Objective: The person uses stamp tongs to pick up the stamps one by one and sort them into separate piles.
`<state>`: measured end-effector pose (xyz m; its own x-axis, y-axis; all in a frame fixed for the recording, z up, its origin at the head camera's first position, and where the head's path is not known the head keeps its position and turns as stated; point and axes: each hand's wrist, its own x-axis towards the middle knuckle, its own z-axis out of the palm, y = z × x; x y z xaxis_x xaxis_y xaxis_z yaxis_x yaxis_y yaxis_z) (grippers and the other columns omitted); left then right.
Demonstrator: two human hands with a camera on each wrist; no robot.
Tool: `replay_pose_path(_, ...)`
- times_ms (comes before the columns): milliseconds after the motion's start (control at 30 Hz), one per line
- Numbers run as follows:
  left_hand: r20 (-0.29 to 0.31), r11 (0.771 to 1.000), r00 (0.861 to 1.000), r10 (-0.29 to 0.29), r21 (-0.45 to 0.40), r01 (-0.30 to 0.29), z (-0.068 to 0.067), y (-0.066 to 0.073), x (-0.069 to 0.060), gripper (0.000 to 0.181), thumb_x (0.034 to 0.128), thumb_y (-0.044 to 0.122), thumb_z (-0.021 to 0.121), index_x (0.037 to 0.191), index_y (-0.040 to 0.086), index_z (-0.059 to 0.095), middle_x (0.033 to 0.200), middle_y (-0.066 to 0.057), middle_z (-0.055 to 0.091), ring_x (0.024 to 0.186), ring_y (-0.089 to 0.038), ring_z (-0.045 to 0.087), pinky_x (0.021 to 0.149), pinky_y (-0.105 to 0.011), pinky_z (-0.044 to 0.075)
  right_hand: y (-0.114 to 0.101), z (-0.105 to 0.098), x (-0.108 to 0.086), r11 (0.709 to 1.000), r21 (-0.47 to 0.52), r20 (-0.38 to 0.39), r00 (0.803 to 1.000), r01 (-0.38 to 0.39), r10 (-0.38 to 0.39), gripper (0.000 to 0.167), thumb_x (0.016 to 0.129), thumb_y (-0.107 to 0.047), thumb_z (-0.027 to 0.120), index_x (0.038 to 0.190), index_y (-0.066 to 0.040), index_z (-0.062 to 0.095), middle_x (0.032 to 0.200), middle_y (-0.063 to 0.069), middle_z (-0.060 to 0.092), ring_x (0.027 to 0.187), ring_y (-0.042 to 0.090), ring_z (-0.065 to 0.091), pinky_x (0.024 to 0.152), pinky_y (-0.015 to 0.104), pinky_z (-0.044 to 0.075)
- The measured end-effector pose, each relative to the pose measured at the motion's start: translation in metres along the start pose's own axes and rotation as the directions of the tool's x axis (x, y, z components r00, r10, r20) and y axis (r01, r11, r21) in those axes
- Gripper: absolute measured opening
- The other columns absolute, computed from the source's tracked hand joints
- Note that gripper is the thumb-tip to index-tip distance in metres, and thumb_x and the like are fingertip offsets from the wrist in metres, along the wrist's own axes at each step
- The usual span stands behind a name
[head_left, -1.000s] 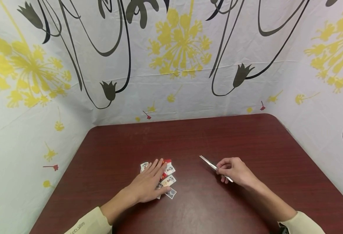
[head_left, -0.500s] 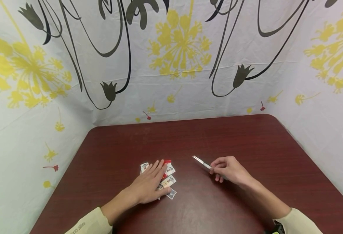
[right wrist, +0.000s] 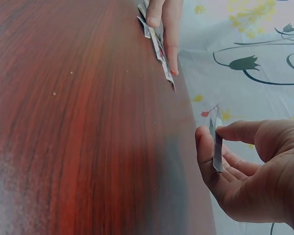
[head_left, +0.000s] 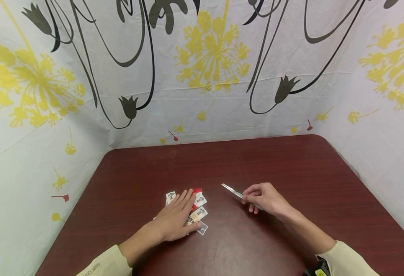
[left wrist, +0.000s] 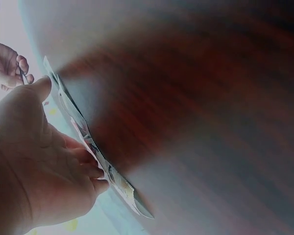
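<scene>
We see a small spread of stamps [head_left: 199, 214] just below the centre of the head view, some overlapping, with red showing along their upper right. The left hand [head_left: 175, 219] lies over them, palm down, its fingers straight and curled round nothing.

Right of centre, we find slim metal tweezers [head_left: 232, 190] pinched between the thumb and fingers of the right hand [head_left: 265, 197]; their prongs stand slightly apart and point to the upper left, clear of the stamps. The dark red table [head_left: 257, 161] fills the lower half. Pale sleeves [head_left: 109, 261] enter at both lower corners, and behind we see a white cloth [head_left: 202, 128] with yellow and grey flowers across the top.
</scene>
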<state>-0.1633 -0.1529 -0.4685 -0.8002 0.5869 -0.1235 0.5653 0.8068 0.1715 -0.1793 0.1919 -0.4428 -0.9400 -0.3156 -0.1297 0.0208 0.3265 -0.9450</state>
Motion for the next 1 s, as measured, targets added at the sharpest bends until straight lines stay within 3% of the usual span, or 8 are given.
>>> replay_pose_path(1000, 0.01, 1.0, 1.0, -0.002, 0.018, 0.001, 0.004, 0.003, -0.001, 0.097, 0.1048, 0.07, 0.044, 0.17, 0.003, 0.019, 0.177, -0.016, 0.011, 0.163, -0.034, 0.012, 0.131, -0.047, 0.02, -0.005, 0.016, 0.017, 0.999, 0.033, 0.053, 0.998, -0.032, 0.031, 0.02, 0.102, -0.004, 0.068, 0.113, 0.013, 0.072, 0.093, 0.021, 0.077, 0.063, 0.018, 0.065, 0.056, 0.031, 0.059)
